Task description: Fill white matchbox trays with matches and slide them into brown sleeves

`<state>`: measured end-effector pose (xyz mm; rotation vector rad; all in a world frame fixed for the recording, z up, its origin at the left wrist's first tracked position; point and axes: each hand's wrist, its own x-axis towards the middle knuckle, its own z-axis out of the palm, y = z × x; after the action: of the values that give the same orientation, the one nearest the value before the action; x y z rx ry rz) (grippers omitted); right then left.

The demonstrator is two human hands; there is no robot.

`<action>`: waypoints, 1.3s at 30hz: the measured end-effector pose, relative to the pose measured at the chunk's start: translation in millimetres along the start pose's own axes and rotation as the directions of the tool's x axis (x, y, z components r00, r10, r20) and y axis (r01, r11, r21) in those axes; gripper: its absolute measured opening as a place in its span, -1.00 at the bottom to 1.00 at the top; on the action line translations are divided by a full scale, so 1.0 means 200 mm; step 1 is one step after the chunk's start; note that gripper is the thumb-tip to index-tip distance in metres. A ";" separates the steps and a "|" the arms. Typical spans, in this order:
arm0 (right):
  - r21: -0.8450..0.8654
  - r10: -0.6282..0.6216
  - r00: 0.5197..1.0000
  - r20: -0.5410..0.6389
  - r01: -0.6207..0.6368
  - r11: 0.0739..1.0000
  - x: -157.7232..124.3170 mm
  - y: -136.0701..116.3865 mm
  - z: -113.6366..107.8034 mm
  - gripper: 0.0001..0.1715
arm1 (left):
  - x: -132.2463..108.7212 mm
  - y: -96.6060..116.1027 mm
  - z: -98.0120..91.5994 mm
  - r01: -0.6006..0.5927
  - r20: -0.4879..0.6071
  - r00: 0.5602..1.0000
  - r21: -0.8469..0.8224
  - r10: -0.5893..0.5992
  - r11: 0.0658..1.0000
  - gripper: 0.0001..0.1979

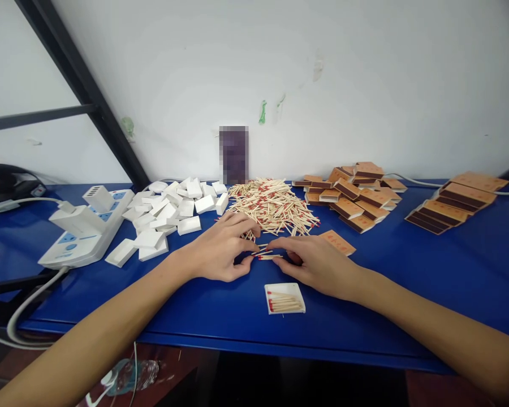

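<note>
A few red-tipped matches (270,257) lie between my two hands, just above the blue tabletop. My left hand (224,249) comes in from the left, thumb and index finger closing on the red-tipped ends. From the right, my right hand (318,263) has its thumb and index finger at the plain ends of the same matches. Below them sits a white matchbox tray (303,302) with several matches lying flat in it, red heads to the left. A large heap of loose matches (275,206) lies beyond my hands. An orange matchbox sleeve (338,243) rests behind my right hand.
White empty trays (165,212) are piled left of the heap. Orange-brown sleeves (360,192) are stacked at the right, with another leaning row (453,203) farther right. A white power strip (85,232) with plugs stands at the left. A pixelated dark object (234,154) stands against the wall.
</note>
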<state>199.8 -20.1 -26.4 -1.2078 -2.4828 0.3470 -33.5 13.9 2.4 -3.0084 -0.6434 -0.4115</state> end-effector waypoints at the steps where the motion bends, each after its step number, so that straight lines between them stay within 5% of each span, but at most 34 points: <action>1: 0.000 0.004 1.000 -0.004 -0.004 1.000 0.00 0.00 0.00 -0.70 | 0.00 0.00 0.00 0.000 0.004 1.000 0.008 0.000 1.000 -0.80; 19: -0.132 0.104 0.994 -0.044 -0.109 0.985 -0.01 -0.01 -0.01 -0.60 | 0.00 0.03 0.00 -0.050 0.017 0.999 0.047 0.049 0.998 -0.78; 39: -0.075 0.014 1.000 -0.023 -0.016 0.997 -0.01 0.01 -0.01 -0.67 | 0.01 -0.01 0.01 -0.064 0.065 0.996 0.080 0.059 0.995 -0.77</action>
<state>203.1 -21.6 -25.8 -1.2535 -2.4890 0.2449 -32.2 17.5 0.9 -2.9641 -0.5557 -0.2813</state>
